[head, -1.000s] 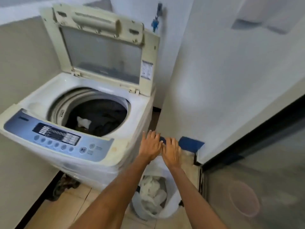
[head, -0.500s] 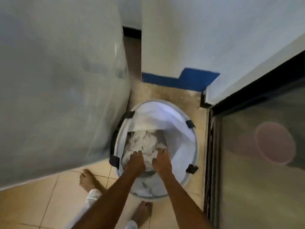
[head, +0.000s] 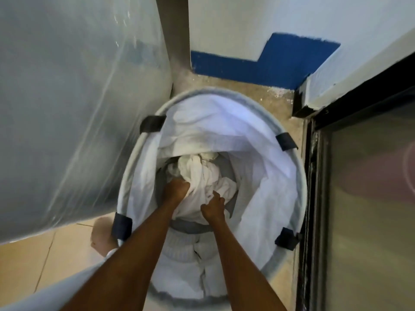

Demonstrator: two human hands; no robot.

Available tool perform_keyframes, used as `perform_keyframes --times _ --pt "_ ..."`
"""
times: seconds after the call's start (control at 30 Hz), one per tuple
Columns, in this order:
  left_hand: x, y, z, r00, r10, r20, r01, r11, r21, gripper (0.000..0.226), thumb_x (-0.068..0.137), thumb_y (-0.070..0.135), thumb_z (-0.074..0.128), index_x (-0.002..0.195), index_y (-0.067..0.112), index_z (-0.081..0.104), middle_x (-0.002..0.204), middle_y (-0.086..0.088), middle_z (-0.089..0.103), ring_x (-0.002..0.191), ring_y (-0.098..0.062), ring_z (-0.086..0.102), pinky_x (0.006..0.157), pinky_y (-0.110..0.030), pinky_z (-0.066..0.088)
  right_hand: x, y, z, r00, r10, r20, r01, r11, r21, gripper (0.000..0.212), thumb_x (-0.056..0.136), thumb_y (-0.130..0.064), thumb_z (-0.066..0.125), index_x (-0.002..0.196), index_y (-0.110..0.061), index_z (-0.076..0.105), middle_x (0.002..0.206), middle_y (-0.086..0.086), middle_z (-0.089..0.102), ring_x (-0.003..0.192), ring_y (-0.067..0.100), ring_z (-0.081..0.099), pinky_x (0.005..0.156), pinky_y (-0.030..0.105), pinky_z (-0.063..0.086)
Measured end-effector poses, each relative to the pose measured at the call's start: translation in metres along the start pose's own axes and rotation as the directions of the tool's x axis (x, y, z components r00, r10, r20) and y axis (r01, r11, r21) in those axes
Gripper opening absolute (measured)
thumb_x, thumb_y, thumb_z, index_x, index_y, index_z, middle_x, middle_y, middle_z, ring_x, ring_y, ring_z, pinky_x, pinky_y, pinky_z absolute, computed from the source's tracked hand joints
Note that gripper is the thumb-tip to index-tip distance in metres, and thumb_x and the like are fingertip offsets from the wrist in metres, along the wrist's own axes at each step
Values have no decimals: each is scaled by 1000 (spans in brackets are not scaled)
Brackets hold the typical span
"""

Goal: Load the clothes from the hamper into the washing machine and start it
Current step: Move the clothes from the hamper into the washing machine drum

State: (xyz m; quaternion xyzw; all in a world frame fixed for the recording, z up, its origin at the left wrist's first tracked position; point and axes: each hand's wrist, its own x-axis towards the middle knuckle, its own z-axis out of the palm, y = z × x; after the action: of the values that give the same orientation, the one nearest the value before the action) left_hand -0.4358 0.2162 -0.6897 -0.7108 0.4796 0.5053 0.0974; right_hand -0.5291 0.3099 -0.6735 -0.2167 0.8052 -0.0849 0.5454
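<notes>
A round grey hamper (head: 143,142) with a white liner and dark strap tabs stands on the floor below me. White clothes (head: 202,171) lie bunched at its bottom. Both my arms reach down into it. My left hand (head: 175,190) grips the left side of the white bundle, its fingers buried in the cloth. My right hand (head: 213,206) pinches the cloth on the bundle's near right side, one finger sticking out. The washing machine's side (head: 74,108), wrapped in clear plastic, fills the left; its drum and panel are out of view.
A white wall with a blue base stripe (head: 258,63) stands just behind the hamper. A dark-framed glass door (head: 363,198) runs along the right, close to the hamper's rim. My bare foot (head: 101,236) rests on the tan tiled floor at the hamper's left.
My view dropped from the open washer down to the hamper. Both hands went from above the hamper deep into it and now hold the white clothes.
</notes>
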Motion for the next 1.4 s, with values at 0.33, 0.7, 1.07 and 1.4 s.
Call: perform_keyframes --times 0.33,0.7,1.07,1.4 --pt "-223 163 -140 920 223 321 -90 920 -381 33 94 17 42 64 17 57 65 3 58 60 -7 53 62 -18 41 -196 -107 -133 907 -412 -90 411 911 -28 87 72 -38 77 141 -20 27 136 -10 34 127 9 36 111 35 33" --pt "-530 364 -336 673 531 515 -644 763 53 18 93 10 43 85 6 59 62 3 64 62 -9 57 62 -19 41 -464 -271 -347 655 -695 -298 745 659 103 40 84 2 65 112 -20 48 104 -2 56 102 20 59 77 16 47" --pt "-720 405 -474 282 959 14 -914 264 307 45 85 23 68 125 12 49 119 0 51 103 -10 45 77 -12 37 -693 -417 -462 172 -895 -412 968 231 -97 18 89 -20 54 99 -12 67 111 -5 67 102 8 63 95 28 47" --pt "-681 400 -504 346 774 -530 -571 622 536 49 92 48 46 121 9 53 122 -15 61 115 -33 55 106 -45 29 -721 -429 -504 111 -807 -580 718 469 -515 27 92 -39 52 99 -13 54 113 15 62 106 35 57 76 33 37"
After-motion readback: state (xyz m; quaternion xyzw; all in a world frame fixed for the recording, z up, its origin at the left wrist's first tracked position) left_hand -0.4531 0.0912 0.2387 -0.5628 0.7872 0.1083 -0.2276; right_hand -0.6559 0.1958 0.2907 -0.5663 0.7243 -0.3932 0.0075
